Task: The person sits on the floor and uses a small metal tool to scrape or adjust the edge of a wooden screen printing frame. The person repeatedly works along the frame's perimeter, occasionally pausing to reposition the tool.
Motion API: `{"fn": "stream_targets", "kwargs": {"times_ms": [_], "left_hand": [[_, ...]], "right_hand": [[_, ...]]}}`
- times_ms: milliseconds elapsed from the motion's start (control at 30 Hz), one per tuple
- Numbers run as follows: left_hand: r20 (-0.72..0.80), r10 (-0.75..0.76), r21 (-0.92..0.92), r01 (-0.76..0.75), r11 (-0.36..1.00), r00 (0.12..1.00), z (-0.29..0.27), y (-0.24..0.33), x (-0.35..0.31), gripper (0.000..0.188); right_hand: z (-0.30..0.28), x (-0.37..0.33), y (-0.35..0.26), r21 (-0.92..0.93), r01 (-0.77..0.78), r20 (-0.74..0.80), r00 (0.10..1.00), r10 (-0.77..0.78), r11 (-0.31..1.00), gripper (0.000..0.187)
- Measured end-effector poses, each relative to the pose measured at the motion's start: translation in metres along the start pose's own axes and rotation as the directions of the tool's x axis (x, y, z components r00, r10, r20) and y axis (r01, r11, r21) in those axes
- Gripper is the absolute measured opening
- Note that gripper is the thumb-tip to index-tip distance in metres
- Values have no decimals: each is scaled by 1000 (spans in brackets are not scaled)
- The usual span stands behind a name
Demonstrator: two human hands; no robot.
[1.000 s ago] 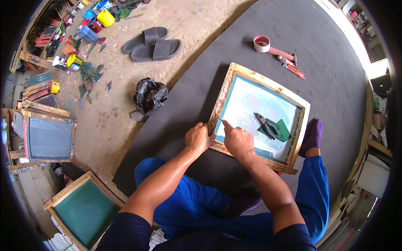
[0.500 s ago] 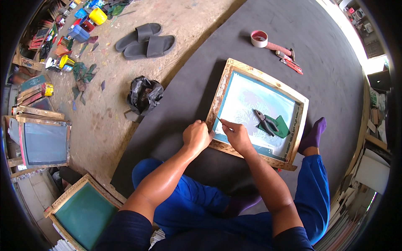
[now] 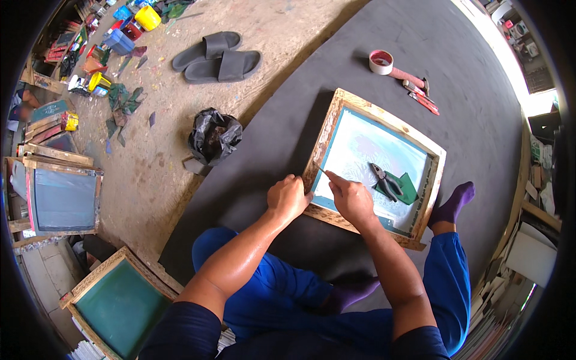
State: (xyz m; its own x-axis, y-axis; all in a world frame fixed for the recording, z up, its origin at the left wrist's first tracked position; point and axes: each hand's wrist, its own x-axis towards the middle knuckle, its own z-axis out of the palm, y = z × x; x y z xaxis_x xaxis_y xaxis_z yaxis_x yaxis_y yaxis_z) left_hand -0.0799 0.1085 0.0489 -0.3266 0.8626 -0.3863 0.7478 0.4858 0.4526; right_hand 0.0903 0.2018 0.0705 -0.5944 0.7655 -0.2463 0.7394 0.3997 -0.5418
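Observation:
A wooden screen frame (image 3: 393, 120) with pale, blue-edged mesh (image 3: 358, 143) lies tilted on the dark surface before me. My left hand (image 3: 288, 197) is closed on the frame's near left corner, thumb toward the rail. In my right hand (image 3: 353, 201) is a thin pointed tool (image 3: 321, 170), its handle hidden by the fingers. The tool's tip meets the frame's worn left rail, just beyond my left hand. Pliers with dark handles (image 3: 386, 182) rest on the mesh, partly over a green piece of material (image 3: 408, 188).
A tape roll (image 3: 381, 62), a hammer (image 3: 409, 77) and a red cutter knife (image 3: 425, 103) lie beyond the frame. To the left are a black plastic bag (image 3: 215, 141), slippers (image 3: 239, 65), and other screen frames (image 3: 66, 201). My purple-socked foot (image 3: 459, 201) is right of the frame.
The whole view has shifted slightly. Against the frame, the tool's tip has moved a little farther along the left rail, away from me. My left hand keeps its place at the corner.

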Motion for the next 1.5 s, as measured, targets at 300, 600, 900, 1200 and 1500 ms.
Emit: {"fn": "stream_targets", "kwargs": {"times_ms": [300,600,900,1200,1500], "left_hand": [[-11,-10,-24,10,1000,1000,4,-3,2,41],[1,12,-39,-12,999,1000,1,-3,-1,38],[-21,49,-24,-49,998,999,3,1,3,35],[-24,38,-41,-39,998,999,3,-3,2,33],[-31,11,-64,-13,998,999,4,-2,6,41]], "right_hand": [[-4,2,0,16,-1,16,1000,1,1000,32],[-23,8,-21,-121,-22,106,994,34,992,31],[-19,20,1,-36,102,124,988,-97,994,34],[-9,20,14,549,-569,528,804,275,612,38],[12,9,13,217,-45,-65,996,61,975,33]]}}
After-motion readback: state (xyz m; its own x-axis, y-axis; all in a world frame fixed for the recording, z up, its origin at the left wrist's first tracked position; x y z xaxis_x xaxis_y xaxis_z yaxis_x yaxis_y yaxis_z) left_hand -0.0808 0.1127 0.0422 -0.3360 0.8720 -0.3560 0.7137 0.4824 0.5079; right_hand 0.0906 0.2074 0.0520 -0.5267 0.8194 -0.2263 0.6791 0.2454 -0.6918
